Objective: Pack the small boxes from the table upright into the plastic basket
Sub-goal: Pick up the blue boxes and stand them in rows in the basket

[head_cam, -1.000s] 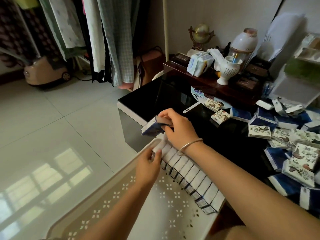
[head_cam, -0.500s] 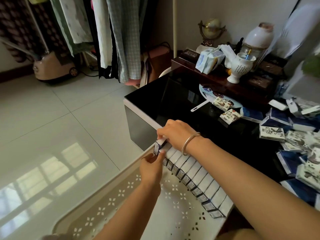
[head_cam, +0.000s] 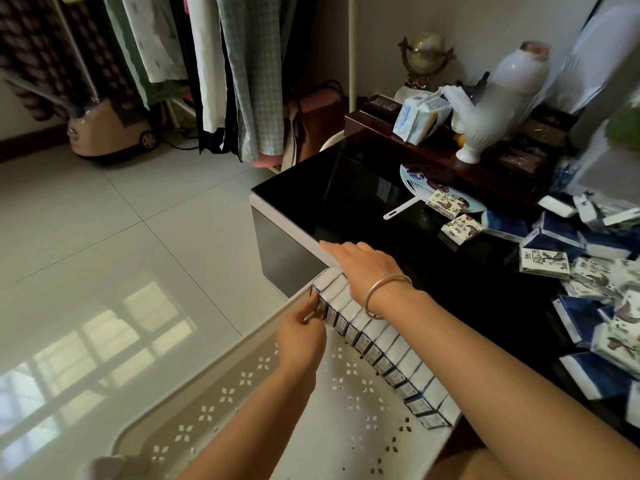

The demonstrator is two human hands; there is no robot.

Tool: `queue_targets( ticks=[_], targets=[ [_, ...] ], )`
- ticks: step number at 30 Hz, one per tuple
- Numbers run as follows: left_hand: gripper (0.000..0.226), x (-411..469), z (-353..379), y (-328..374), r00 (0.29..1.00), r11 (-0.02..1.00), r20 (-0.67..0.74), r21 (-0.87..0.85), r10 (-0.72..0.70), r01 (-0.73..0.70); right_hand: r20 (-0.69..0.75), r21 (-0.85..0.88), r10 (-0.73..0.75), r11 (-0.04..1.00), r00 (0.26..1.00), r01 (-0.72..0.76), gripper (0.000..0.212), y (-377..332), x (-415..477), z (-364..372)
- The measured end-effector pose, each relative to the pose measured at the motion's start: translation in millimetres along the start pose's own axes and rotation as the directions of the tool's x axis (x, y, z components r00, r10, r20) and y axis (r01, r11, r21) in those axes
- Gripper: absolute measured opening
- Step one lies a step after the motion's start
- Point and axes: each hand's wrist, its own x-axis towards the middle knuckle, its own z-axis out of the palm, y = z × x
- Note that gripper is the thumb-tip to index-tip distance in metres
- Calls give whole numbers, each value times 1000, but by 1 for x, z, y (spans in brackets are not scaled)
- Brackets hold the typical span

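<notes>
My right hand (head_cam: 360,268) lies flat and wide, fingers straight, palm down on the tops of the farthest boxes; its grip holds nothing. A bracelet (head_cam: 386,289) sits on that wrist. My left hand (head_cam: 301,337) is at 7 o'clock of the right. Its fingers are curled in a narrow grip that pinches the end faces of the first boxes in the row of boxes (head_cam: 388,341).

That row stands upright in the plastic basket (head_cam: 221,403), packed side by side against its wall on the desk side. It runs from 5 o'clock near my right forearm up to 11 o'clock, where it meets the basket's far corner. The basket sits at 6 o'clock of the view, its far corner just beside the edge of the black desk (head_cam: 346,202).

The loose boxes (head_cam: 543,261) lie heaped on the desk at 3 o'clock of my right hand, well apart from the basket, some flat with the printed face up. A fan (head_cam: 410,174) lies on the desk at 1 o'clock.
</notes>
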Motion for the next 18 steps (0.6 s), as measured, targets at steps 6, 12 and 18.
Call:
queue_targets(
  ticks=[6,12,18],
  targets=[
    [64,-2,3,1,999,996,-2,82,33,-32,2,-8,-18,1000,1000,18,69,-1,-22,2],
    [38,-27,-1,19,975,975,-123,140,187,-170,-146,216,48,976,988,-16,69,0,-48,-6],
    [34,-66,50,51,899,889,102,137,426,-437,-197,469,319,861,927,-197,51,41,-100,-27]
  ],
)
